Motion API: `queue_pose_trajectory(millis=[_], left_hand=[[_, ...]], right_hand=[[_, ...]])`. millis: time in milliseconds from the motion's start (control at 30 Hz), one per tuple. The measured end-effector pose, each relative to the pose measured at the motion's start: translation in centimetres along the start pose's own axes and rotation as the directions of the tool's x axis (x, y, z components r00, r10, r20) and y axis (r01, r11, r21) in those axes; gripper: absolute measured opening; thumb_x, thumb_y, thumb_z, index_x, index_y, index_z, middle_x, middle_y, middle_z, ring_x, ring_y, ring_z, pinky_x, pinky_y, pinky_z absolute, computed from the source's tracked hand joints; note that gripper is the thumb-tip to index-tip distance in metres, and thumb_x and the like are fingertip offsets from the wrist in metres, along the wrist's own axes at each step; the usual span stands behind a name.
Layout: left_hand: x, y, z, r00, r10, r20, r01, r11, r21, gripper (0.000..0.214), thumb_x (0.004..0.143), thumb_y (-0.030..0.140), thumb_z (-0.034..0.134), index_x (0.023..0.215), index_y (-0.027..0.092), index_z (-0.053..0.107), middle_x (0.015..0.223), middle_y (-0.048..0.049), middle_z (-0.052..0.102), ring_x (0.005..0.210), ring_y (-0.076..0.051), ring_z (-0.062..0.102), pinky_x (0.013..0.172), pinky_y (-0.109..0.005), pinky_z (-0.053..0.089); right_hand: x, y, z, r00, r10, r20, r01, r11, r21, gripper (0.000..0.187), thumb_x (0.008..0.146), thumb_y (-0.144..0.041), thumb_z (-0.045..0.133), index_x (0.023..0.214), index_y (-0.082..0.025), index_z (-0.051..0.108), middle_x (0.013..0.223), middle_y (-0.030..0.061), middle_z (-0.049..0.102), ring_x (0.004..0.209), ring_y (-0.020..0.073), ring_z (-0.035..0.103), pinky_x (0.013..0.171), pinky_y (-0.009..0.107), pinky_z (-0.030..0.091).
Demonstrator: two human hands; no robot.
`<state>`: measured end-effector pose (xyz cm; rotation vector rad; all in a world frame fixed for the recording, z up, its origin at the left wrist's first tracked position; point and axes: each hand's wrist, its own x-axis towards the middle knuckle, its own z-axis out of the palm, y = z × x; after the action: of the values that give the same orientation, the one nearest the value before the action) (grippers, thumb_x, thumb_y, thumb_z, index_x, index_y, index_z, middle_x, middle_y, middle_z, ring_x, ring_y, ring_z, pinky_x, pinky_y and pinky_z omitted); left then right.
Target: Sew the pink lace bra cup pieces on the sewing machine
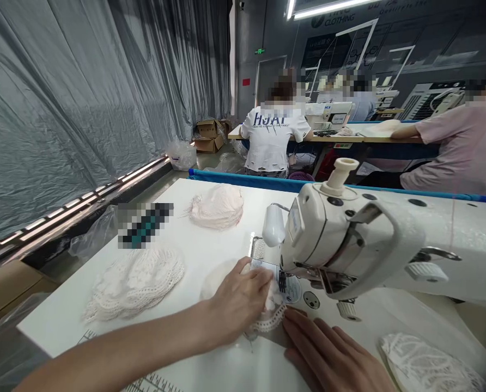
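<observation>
A white lace-edged fabric piece (269, 322) lies at the needle area of a white sewing machine (328, 228). My left hand (241, 294) is on top of the piece, its fingers bent and closed on the cloth close to the presser foot. The needle itself is hidden. My right hand (333, 351) lies flat on the machine bed, fingers stretched out, with the fingertips at the right end of the lace edge. Nothing is seen gripped in the right hand. Part of the fabric is covered by my left hand and wrist.
A stack of white lace pieces (137, 283) lies at left, a pale pink fabric pile (217, 206) behind it. More lace (429, 362) sits at lower right. Cardboard boxes (208, 135) stand by the curtain. A co-worker in a white shirt (273, 136) sits ahead; others work nearby.
</observation>
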<state>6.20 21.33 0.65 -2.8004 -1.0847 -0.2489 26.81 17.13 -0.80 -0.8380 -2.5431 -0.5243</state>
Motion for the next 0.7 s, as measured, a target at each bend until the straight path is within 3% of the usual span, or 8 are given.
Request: queue_pose_trajectory(millis=[133,233,500,700], left_hand=[[1.4,-2.2,-0.1,0.987,0.163,0.014,-0.16,0.981,-0.112,0.012,0.085,0.009,0.044,0.092,0.012,0.052,0.106,-0.0074,0.056,0.089,-0.014,0.057,0.106,-0.04,0.025],[2.3,-3.4,0.2,0.974,0.224,0.019,-0.218,0.964,-0.151,0.011,0.084,0.007,0.043,0.087,0.013,0.053,0.101,-0.0069,0.058,0.089,-0.015,0.058,0.107,-0.04,0.025],[3.5,-4.6,0.9,0.965,0.263,-0.001,-0.258,0.944,-0.206,0.012,0.081,0.007,0.05,0.072,0.015,0.05,0.092,-0.0019,0.06,0.08,-0.012,0.058,0.108,-0.043,0.023],[2.9,-3.8,0.3,0.974,0.224,-0.03,-0.226,0.965,-0.133,0.011,0.084,0.009,0.045,0.081,0.016,0.052,0.095,-0.0035,0.059,0.082,-0.012,0.056,0.107,-0.041,0.025]], right_hand=[[0.3,0.0,0.4,0.999,0.053,-0.006,-0.053,0.999,0.004,0.049,0.099,-0.029,0.022,0.102,-0.013,0.068,0.103,0.0082,0.071,0.082,0.0177,0.07,0.063,0.027,0.055],[0.2,0.1,0.6,0.998,0.06,0.001,-0.06,0.998,-0.006,0.049,0.099,-0.032,0.023,0.104,-0.013,0.067,0.105,0.0084,0.071,0.084,0.0178,0.069,0.063,0.026,0.055],[0.2,0.4,1.6,0.999,0.034,0.004,-0.034,0.998,-0.044,0.05,0.099,-0.037,0.023,0.107,-0.012,0.066,0.108,0.0084,0.07,0.081,0.0177,0.07,0.056,0.025,0.054],[-0.1,0.5,1.1,0.998,0.055,0.026,-0.054,0.998,-0.034,0.047,0.099,-0.035,0.025,0.109,-0.012,0.064,0.11,0.0093,0.069,0.083,0.0184,0.069,0.06,0.026,0.055]])
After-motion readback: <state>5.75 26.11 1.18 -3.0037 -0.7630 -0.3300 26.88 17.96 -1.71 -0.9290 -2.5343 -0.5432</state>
